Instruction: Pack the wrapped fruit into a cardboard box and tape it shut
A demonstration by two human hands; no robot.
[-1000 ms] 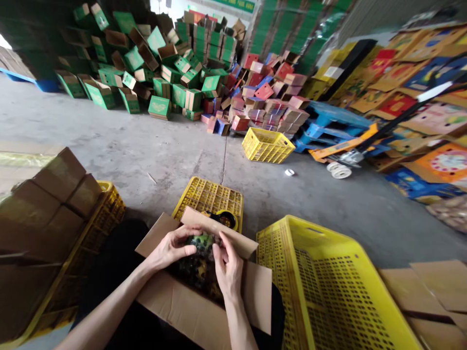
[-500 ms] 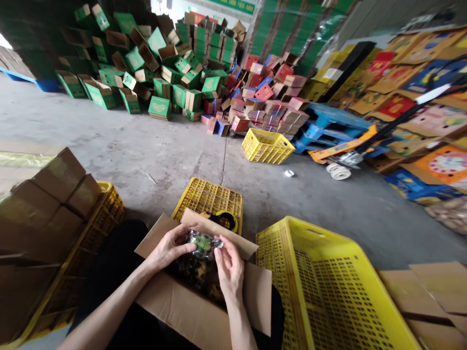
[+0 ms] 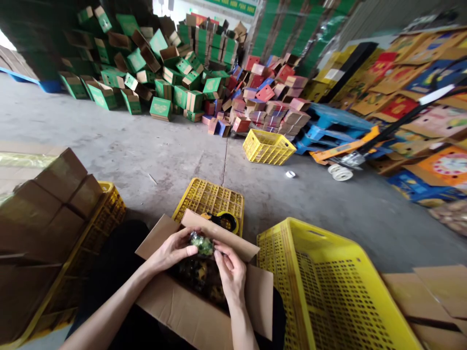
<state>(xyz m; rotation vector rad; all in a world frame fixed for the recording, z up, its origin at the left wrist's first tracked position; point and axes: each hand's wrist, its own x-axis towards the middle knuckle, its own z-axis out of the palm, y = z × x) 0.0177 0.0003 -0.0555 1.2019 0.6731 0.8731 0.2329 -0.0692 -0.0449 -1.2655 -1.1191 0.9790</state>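
Over an open cardboard box (image 3: 189, 311), both hands hold a small clear plastic packet (image 3: 202, 244) with something green inside. My left hand (image 3: 178, 249) grips the packet's left end between thumb and fingers. At its right end, my right hand (image 3: 230, 267) pinches the plastic with closed fingertips. Below the packet, the box holds several dark, shiny wrapped packets (image 3: 199, 272) with yellowish patches; their contents are too dark to make out. The box's flaps are folded outward, and it rests at my lap.
An upturned yellow crate (image 3: 204, 194) beyond the box carries a black-and-yellow tape dispenser (image 3: 226, 221). On my right stands a large yellow crate (image 3: 350, 291). Stacked brown boxes (image 3: 47, 204) are on my left. Farther off are a small yellow crate (image 3: 268, 148) and an orange pallet jack (image 3: 346, 146).
The packet has turned and bunched up slightly between my hands, showing more of its green side. My right fingers have shifted a little on its end.
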